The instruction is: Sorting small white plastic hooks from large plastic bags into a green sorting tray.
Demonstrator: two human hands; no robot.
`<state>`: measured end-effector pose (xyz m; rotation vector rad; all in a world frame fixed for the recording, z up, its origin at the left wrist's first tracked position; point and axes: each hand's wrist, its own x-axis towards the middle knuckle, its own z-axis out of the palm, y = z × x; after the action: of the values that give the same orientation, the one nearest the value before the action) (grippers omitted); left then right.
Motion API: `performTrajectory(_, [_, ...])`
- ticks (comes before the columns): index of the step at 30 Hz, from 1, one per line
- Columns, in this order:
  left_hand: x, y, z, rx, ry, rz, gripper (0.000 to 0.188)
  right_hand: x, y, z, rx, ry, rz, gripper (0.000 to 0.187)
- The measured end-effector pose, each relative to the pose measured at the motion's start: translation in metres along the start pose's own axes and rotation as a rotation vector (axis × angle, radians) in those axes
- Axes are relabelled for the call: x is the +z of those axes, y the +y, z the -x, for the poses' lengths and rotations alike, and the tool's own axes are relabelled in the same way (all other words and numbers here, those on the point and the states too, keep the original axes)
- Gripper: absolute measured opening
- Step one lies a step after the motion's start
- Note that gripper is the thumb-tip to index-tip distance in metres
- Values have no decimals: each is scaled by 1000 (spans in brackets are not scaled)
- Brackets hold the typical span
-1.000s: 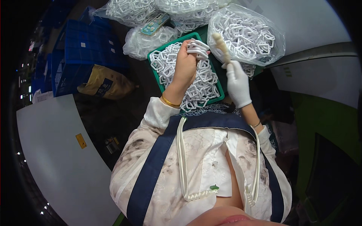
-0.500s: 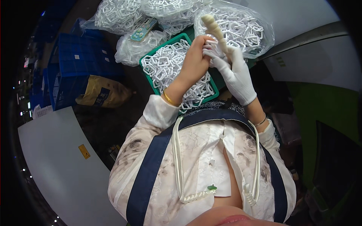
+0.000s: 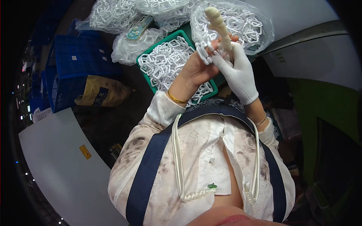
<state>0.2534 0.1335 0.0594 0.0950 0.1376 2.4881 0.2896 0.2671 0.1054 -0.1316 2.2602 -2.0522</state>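
touching gloved right hand (image 3: 240,73), left hand (image 3: 198,71) holds links (image 3: 201,53).

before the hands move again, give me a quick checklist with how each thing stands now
1. Left hand loaded: ok, it holds several white links.
2. Right hand on the cream knobbed tool: ok, the tool's thick end sticks up from it.
3. Tool's lower end placed: cannot tell, fingers hide it.
4. Both hands gloved: not ok, the left is bare.
5. Loose links at hand: ok, heaped in the green tray.
6. Phone off the tray: ok, it lies on a clear bag.
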Motion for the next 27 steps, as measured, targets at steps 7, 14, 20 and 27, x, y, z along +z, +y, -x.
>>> performTrajectory(7, [-17, 9, 8, -53, 57, -105, 50, -8, 8, -12, 71, 123, -271, 33])
performTrajectory(14, [14, 55, -1, 296, 146, -697, 50, -52, -2, -14, -361, 518, -33, 29])
performTrajectory(20, [37, 57, -65, 765, 278, -1969, 45, -74, 6, -45, -387, 526, 328, 37])
performTrajectory(27, [-16, 73, -41, 1302, 263, -2566, 53, -108, 61, -26, 129, 424, 489, 34])
